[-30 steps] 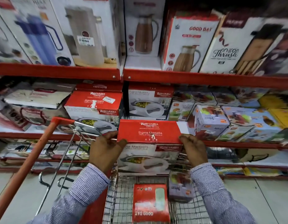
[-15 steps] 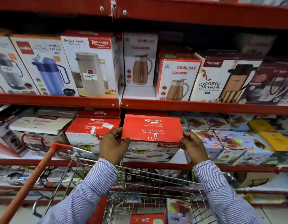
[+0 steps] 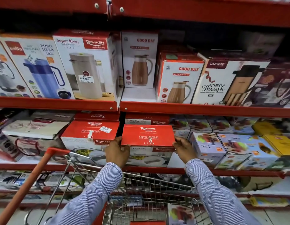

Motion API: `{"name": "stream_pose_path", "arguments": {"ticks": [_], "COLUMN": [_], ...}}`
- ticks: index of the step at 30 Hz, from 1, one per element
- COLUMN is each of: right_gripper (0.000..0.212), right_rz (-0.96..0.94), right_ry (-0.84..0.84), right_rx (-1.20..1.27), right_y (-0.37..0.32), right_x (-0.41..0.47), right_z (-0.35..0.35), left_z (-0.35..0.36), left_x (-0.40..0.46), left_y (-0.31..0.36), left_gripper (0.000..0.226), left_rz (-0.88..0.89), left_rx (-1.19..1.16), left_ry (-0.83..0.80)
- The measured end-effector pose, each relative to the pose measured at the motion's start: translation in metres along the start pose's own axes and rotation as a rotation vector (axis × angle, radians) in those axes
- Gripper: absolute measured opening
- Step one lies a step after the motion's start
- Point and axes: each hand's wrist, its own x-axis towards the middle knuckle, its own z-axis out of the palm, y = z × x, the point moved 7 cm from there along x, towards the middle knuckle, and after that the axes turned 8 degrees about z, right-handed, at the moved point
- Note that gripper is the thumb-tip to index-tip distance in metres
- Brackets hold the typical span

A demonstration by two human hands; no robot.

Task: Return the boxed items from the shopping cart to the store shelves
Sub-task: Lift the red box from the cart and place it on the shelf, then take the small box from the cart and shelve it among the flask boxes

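left neighbour: second Sigma Marbella box (image 3: 89, 133), same red top, just beside the held one; narrow dark gap between them.
left hand (image 3: 117, 151): clamped on the left end of the held box, fingers wrapped round the lower front corner.
held item: Rishabh Sigma Marbella casserole box (image 3: 148, 135), at the middle shelf (image 3: 206, 110), in the slot right of the divider, over the front edge. Can't tell whether its base is bearing on the shelf.
orientation: long axis runs left-right, parallel to the shelf front. Red lid face up, tipped slightly toward the camera; print reads upright, pictured front face toward the aisle.
right hand (image 3: 184, 149): clamped on the right end, fingertips at the lower right corner.
right neighbour: Juicer box (image 3: 207, 147), close to the right hand.
below: shopping cart (image 3: 141, 189) directly under the arms, more boxes in it.
risk 1: releasing before the base is fully on the shelf; front overhang could tip it into the cart.
risk 2: pushing in skewed; a corner could catch the left neighbour or nudge the Juicer box.
risk 3: another Sigma Marbella box (image 3: 147, 121) sits behind; hard push could shove it back.
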Motion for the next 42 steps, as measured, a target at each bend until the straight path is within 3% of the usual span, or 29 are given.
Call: {"name": "stream_pose_path", "arguments": {"ticks": [8,11,16,18,21,23,25,26,27,29,31,33,35,36,39,42], "right_gripper": [0.042,0.039,0.043,0.035,0.028,0.028,0.029,0.039,0.049,0.046,0.049,0.068,0.055,0.044,0.035,0.072], "right_rz": [0.002,-0.027,-0.005,0.068,0.306,0.443,0.587,0.655,0.719,0.724,0.712,0.737,0.739,0.724,0.612,0.48], "right_ry": [-0.094,-0.144,-0.041,-0.043,-0.125,-0.232,-0.332,-0.341,-0.353,-0.339,-0.361,-0.357,-0.332,-0.311,-0.233,-0.186], "right_rx": [-0.096,-0.067,0.024,-0.07,-0.311,-0.468,-0.442,-0.362,-0.301,-0.244,-0.232,-0.097,0.01,0.011,0.117,0.134], "right_y": [-0.021,-0.022,0.028,0.076,0.153,0.205,0.26,0.276,0.294,0.322,0.349,0.336,0.289,0.229,0.168,0.137], "right_x": [-0.001,-0.011,-0.047,-0.073,-0.108,-0.118,-0.125,-0.13,-0.133,-0.13,-0.121,-0.131,-0.147,-0.17,-0.177,-0.168], "right_z": [0.005,0.004,-0.008,-0.002,0.018,0.037,0.057,0.063,0.071,0.079,0.08,0.076,0.071,0.066,0.049,0.035], "left_z": [0.012,0.014,0.024,0.049,0.098,0.128,0.147,0.147,0.143,0.136,0.133,0.135,0.13,0.125,0.089,0.047], "left_x": [0.005,0.001,-0.039,-0.072,-0.132,-0.164,-0.19,-0.199,-0.207,-0.215,-0.217,-0.214,-0.21,-0.208,-0.193,-0.176], "left_y": [0.016,0.01,-0.036,-0.079,-0.138,-0.185,-0.204,-0.199,-0.189,-0.17,-0.165,-0.172,-0.177,-0.182,-0.158,-0.11], "left_gripper": [0.065,0.07,0.064,0.064,0.076,0.1,0.121,0.109,0.08,0.023,0.025,0.052,0.072,0.07,0.059,0.034], "left_rz": [0.07,0.095,0.097,0.007,-0.227,-0.454,-0.64,-0.71,-0.752,-0.78,-0.799,-0.772,-0.756,-0.759,-0.695,-0.518], "left_rx": [0.121,0.086,0.076,0.084,0.105,0.054,-0.077,-0.151,-0.201,-0.24,-0.251,-0.302,-0.348,-0.377,-0.433,-0.478], "left_ry": [-0.083,-0.101,-0.045,-0.157,-0.485,-0.631,-0.706,-0.711,-0.712,-0.704,-0.672,-0.651,-0.628,-0.607,-0.516,-0.434]}}
